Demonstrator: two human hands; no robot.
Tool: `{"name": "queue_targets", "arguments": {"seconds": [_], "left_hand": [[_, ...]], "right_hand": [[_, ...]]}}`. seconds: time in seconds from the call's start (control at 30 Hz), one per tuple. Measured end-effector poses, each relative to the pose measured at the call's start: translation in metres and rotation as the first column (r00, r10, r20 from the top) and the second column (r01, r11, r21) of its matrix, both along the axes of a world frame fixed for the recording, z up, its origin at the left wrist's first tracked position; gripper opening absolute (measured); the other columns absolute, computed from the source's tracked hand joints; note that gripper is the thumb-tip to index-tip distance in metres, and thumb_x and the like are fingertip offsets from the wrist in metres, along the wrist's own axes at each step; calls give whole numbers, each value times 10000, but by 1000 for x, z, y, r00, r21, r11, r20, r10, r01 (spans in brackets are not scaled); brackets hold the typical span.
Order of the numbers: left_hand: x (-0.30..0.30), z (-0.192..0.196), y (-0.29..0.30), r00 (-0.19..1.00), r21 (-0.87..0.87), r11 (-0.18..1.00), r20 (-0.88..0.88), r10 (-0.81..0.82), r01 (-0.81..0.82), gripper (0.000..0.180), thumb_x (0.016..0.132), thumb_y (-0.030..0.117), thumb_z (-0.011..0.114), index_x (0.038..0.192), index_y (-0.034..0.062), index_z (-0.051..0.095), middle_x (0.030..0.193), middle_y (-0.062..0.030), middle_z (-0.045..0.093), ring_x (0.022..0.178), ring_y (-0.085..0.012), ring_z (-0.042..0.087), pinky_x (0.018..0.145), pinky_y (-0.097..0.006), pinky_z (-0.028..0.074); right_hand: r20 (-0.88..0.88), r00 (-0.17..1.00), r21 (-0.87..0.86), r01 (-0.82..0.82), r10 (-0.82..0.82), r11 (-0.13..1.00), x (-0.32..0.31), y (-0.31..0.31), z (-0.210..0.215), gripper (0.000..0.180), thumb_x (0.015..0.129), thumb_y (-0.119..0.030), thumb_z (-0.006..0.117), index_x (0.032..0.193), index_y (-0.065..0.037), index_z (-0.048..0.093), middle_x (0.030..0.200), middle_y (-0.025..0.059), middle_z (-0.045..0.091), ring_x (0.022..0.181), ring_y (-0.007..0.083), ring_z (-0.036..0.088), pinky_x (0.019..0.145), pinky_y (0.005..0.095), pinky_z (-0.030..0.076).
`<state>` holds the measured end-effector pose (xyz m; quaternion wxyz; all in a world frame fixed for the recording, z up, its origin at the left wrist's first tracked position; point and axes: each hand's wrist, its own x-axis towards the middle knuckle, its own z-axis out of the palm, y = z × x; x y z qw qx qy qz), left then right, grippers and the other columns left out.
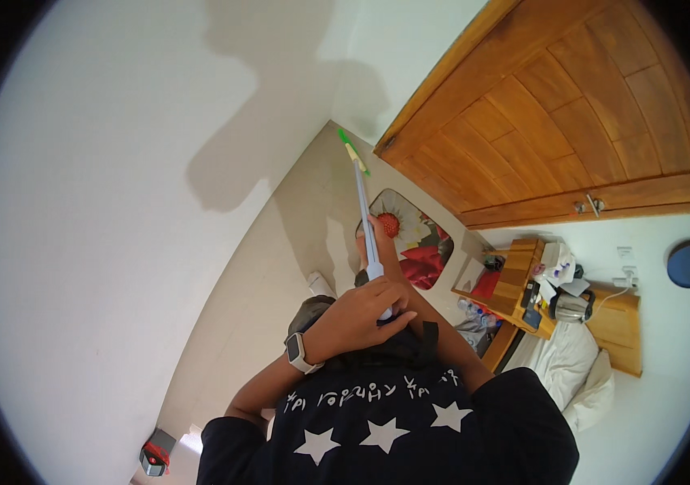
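A long-handled broom (364, 206) slants away from me toward the corner of the room. Its narrow green and cream-yellow head (353, 153) lies on the floor beside the white wall. My left hand (365, 311), with a watch (297, 350) on the wrist, is closed over the top end of the pale grey handle. Farther down the shaft, my right hand (380, 241) is wrapped round it, its fingers partly hidden. A floral doormat (422, 234) lies on the floor just right of the handle.
A wooden door (539, 121) fills the upper right. At right stand a wooden cabinet (515, 279) with an electric kettle (572, 306) and clutter, and a bed with pillows (592, 388). A dark box (156, 453) sits on the floor at lower left. White wall (118, 202) bounds the left.
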<state>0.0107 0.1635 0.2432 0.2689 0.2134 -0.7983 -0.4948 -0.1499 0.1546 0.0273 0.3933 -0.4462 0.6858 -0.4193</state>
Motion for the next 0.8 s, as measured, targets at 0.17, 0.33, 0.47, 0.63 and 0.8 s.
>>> {"name": "queue_targets", "arguments": {"seconds": [0.17,0.33,0.47,0.63,0.8], "left_hand": [[-20,-52,-25,966,295,955,-239,98,-24,295,784,154,816,895,60,559,1012,-82,640,1032,-248,628,843,-351,486],[-65,-84,-58,961,-69,963,-122,250,-259,298,774,155,825,799,62,543,971,-78,671,1112,-278,616,941,-412,475],[-74,-126,-91,897,7,938,-289,334,-347,319,808,108,778,673,50,495,759,-93,622,825,-259,632,837,-394,491],[-109,-156,-126,893,119,912,-187,409,-393,321,834,71,723,634,34,475,610,-118,516,568,-262,502,675,-377,456],[-90,-157,-133,854,-35,858,-124,505,-512,323,850,78,677,596,44,481,566,-129,485,544,-305,491,584,-382,411]], "right_hand": [[142,984,98,-124,109,987,-32,-26,13,481,956,-108,533,1408,-17,394,775,58,570,650,176,579,621,301,488],[-188,962,-176,-230,197,957,-61,-56,-10,503,937,-129,551,1397,15,404,825,89,600,723,193,608,649,318,496],[-160,954,-7,-257,253,966,-45,-91,6,512,934,-131,551,1400,15,396,856,113,617,747,215,620,671,338,505],[114,950,-33,-287,289,957,-98,-135,-123,461,918,-199,587,1306,24,476,919,132,643,804,237,638,698,379,509],[66,785,-13,-616,616,787,-60,-145,-109,396,897,-279,595,1162,8,529,937,168,646,840,314,649,712,404,505]]}}
